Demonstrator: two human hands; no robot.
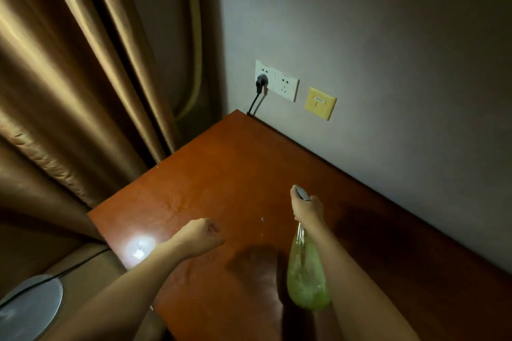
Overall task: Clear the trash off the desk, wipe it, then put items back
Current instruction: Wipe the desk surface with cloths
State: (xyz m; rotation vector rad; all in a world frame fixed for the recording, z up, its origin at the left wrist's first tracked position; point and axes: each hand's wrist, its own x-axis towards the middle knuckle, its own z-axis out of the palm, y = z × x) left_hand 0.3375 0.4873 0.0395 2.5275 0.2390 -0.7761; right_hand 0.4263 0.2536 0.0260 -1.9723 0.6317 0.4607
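Curtain [83, 77], gold-brown, fills 9 to 11 o'clock and hangs down past the desk's left edge. At 8 o'clock, low in the corner, a round grey disc [27, 307] with a dark cable [74, 266] running across it; can't tell what it is.

Desk [235, 169]: reddish-brown wood, runs from 12 o'clock at the wall corner down to 6. Bright light glare on its near-left edge at about 8 o'clock, wet-looking streaks just beyond it, a few small white specks near centre.

Left hand [201, 235]: hovers over the desk just left of centre, fingers curled in loosely, nothing visible in them. Whether the fingertips touch the wood, can't tell.

Spray bottle [307, 279]: clear, green liquid, held off the desk at 5 o'clock, body hanging toward the camera, grey nozzle head pointing away toward 12. Right hand [307, 210] grips its neck and trigger, fingers wrapped round the head; the bottle body sits below the wrist, against the forearm's left side. Its shadow falls on the desk to the left.

Wall [388, 63] from 12 to 3 o'clock: white double socket [277, 80] with a black plug [261, 83] in the left half, cord dropping behind the desk corner. Yellow data-port plate [320, 103] just right of it.

No readable text on bottle or plates.
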